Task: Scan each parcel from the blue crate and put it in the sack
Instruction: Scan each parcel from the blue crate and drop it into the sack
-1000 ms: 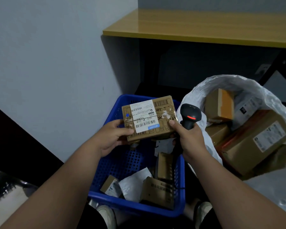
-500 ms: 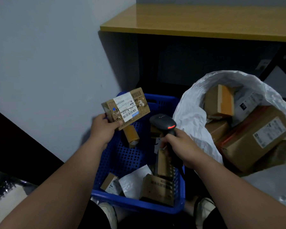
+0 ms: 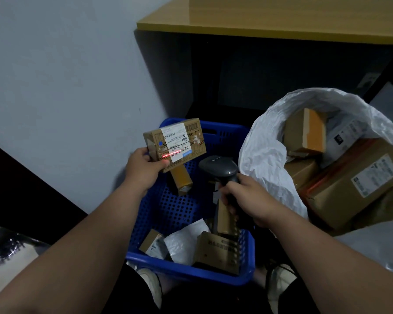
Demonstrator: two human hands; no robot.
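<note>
My left hand (image 3: 143,169) grips a brown cardboard parcel (image 3: 194,141) by its lower left corner, held tilted above the blue crate (image 3: 173,209). A red scan line crosses the parcel's white label. My right hand (image 3: 243,198) is closed around the handle of a black barcode scanner (image 3: 218,167), whose head points up at the label from the right. Several small parcels and a white mailer (image 3: 184,242) lie in the crate. The white sack (image 3: 261,152) stands open to the right, holding several brown boxes.
A yellow-topped table (image 3: 270,17) overhangs the dark space behind the crate and sack. A grey wall stands to the left. My shoes (image 3: 150,284) show below the crate's front edge. A dark metal object lies at the lower left.
My right hand let go of the parcel and drew the scanner back and down. My left hand carried the parcel to the left and tilted it. A red scan line now lies across the label.
</note>
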